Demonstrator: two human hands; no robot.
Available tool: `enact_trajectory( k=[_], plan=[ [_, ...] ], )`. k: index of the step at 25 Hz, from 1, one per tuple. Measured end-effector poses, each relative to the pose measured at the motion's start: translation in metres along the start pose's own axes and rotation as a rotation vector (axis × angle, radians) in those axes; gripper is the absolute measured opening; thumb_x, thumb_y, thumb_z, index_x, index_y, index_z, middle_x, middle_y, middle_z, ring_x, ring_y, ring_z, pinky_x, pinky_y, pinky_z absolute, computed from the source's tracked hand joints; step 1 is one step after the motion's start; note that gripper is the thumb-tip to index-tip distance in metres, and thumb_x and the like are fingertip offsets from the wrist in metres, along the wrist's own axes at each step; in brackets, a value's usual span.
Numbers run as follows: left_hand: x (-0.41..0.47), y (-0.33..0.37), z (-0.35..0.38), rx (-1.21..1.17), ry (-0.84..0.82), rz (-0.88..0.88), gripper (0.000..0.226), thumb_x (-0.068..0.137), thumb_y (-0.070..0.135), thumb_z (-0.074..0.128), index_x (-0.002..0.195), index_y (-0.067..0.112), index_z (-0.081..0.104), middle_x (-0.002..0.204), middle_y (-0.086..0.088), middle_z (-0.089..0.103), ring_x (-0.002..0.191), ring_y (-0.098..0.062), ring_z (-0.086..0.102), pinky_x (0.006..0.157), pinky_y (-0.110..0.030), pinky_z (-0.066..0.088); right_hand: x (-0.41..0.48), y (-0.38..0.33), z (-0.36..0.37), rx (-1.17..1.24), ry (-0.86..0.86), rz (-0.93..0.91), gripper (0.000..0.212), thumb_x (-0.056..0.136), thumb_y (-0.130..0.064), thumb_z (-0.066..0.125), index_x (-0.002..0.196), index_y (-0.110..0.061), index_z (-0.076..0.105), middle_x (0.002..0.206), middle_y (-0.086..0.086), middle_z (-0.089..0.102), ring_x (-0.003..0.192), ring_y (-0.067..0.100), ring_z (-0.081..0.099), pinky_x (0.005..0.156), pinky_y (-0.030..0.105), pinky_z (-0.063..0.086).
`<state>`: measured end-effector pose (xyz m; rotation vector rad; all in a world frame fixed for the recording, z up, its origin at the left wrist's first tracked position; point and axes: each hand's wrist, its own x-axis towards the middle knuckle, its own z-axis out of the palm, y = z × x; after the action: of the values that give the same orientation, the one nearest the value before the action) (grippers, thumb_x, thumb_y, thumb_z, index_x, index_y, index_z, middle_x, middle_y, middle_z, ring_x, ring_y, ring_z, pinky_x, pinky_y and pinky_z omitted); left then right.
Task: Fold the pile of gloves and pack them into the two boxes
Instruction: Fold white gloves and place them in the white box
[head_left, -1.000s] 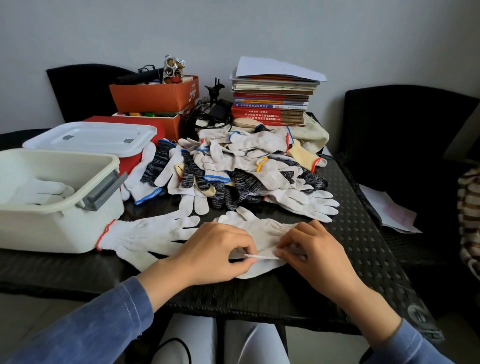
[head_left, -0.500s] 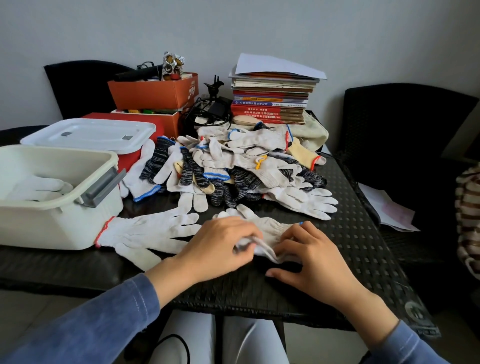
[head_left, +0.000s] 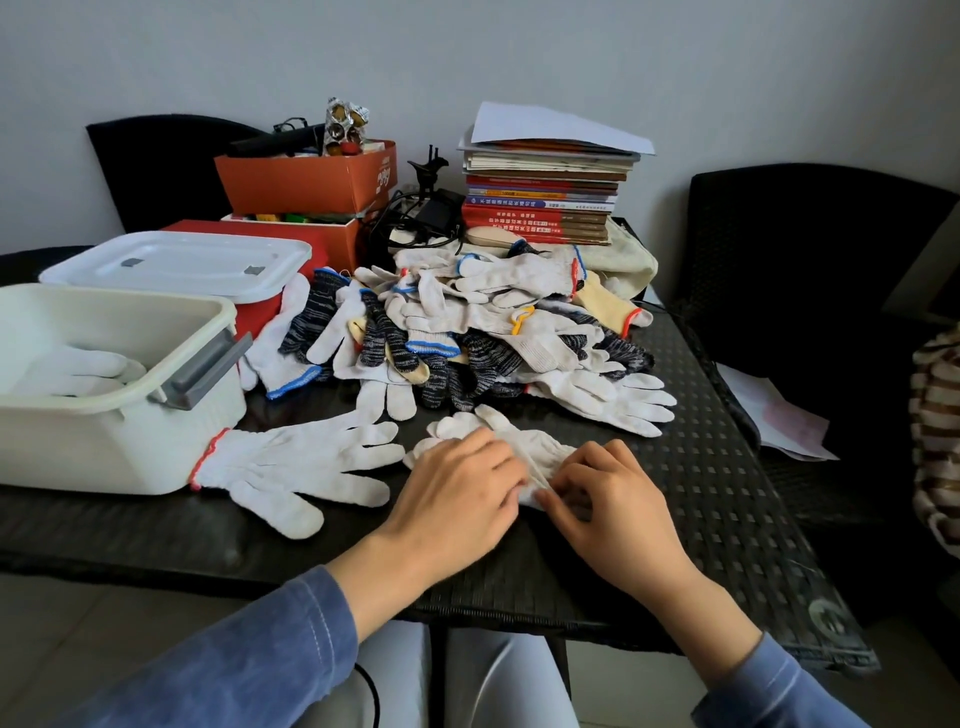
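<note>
- The right hand's fingertips (head_left: 558, 501) are curled in and pinch the turned-over edge of a white glove (head_left: 524, 441) at lower centre.
- The left hand's fingers (head_left: 496, 460) lie close together, bent over the raised crease and holding it down. Its thumb is hidden beneath.
- The left hand (head_left: 457, 499) and right hand (head_left: 613, 512) almost touch over the fabric.
- A second ago both hands pinched the glove's near edge flat on the table (head_left: 717, 499). That edge has since been lifted and carried up toward the glove's fingers.
- The glove is now shorter and bunched, with only its fingertips showing above the left hand.
- By my reading the fold is half made. It wants pressing flat before the glove goes into a box.
- A red-cuffed glove (head_left: 296, 462) lies flat just left of the hands, its cuff touching the open box (head_left: 119, 452).
- That box, at middle left, holds at least one packed glove (head_left: 78, 369).
- The lidded box (head_left: 176, 265) behind it is shut.
- The pile of gloves (head_left: 493, 332) fills the centre of the frame, so most of the task remains.
- A stack of books (head_left: 545, 202) stands behind the pile.
</note>
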<state>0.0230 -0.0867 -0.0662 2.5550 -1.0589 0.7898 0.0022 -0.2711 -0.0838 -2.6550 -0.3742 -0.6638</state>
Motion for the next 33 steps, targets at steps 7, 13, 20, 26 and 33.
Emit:
enact_trajectory(
  k=[7, 13, 20, 26, 33],
  plan=[
    [-0.011, 0.004, -0.005, 0.054, -0.105, -0.017, 0.022, 0.068, 0.041, 0.057, 0.080, 0.022, 0.054, 0.079, 0.009, 0.056, 0.078, -0.015, 0.054, 0.071, -0.029, 0.042, 0.002, -0.031, -0.018, 0.130, -0.237, 0.097, 0.023, 0.085, -0.043, 0.057, 0.067, -0.028, 0.059, 0.074, -0.009, 0.059, 0.077, 0.011, 0.054, 0.066, 0.031, 0.047],
    [-0.027, -0.004, -0.006, -0.513, -0.013, -0.395, 0.021, 0.070, 0.041, 0.055, 0.075, 0.021, 0.061, 0.066, 0.010, 0.063, 0.064, -0.004, 0.055, 0.063, -0.020, 0.044, 0.015, -0.003, -0.049, 0.269, -0.202, 0.103, 0.047, 0.076, -0.001, 0.051, 0.099, -0.040, 0.062, 0.085, -0.020, 0.067, 0.081, 0.004, 0.059, 0.072, 0.023, 0.047],
    [-0.023, -0.013, -0.006, -0.707, -0.047, -0.724, 0.040, 0.068, 0.052, 0.061, 0.056, 0.014, 0.055, 0.052, 0.000, 0.059, 0.051, -0.005, 0.047, 0.057, -0.030, 0.040, 0.005, -0.009, -0.032, 0.265, -0.340, 0.052, 0.021, 0.083, -0.051, 0.058, 0.076, -0.031, 0.059, 0.067, -0.013, 0.052, 0.082, 0.005, 0.045, 0.068, 0.017, 0.040],
    [-0.021, -0.010, -0.014, -0.078, 0.079, -0.525, 0.022, 0.076, 0.048, 0.063, 0.066, 0.032, 0.051, 0.080, 0.015, 0.053, 0.087, -0.008, 0.050, 0.065, -0.026, 0.045, 0.019, -0.017, -0.003, 0.142, -0.232, 0.251, 0.055, 0.087, -0.052, 0.054, 0.049, -0.017, 0.033, 0.056, -0.005, 0.043, 0.078, 0.018, 0.044, 0.066, 0.032, 0.039],
    [-0.025, -0.028, -0.014, -0.071, -0.173, 0.071, 0.045, 0.077, 0.046, 0.056, 0.117, 0.024, 0.058, 0.119, 0.012, 0.060, 0.112, -0.009, 0.053, 0.098, -0.027, 0.036, 0.019, -0.023, 0.006, 0.072, 0.060, 0.219, 0.062, 0.075, -0.037, 0.073, 0.128, -0.019, 0.046, 0.117, -0.001, 0.054, 0.106, 0.019, 0.054, 0.076, 0.032, 0.045]
  ],
)
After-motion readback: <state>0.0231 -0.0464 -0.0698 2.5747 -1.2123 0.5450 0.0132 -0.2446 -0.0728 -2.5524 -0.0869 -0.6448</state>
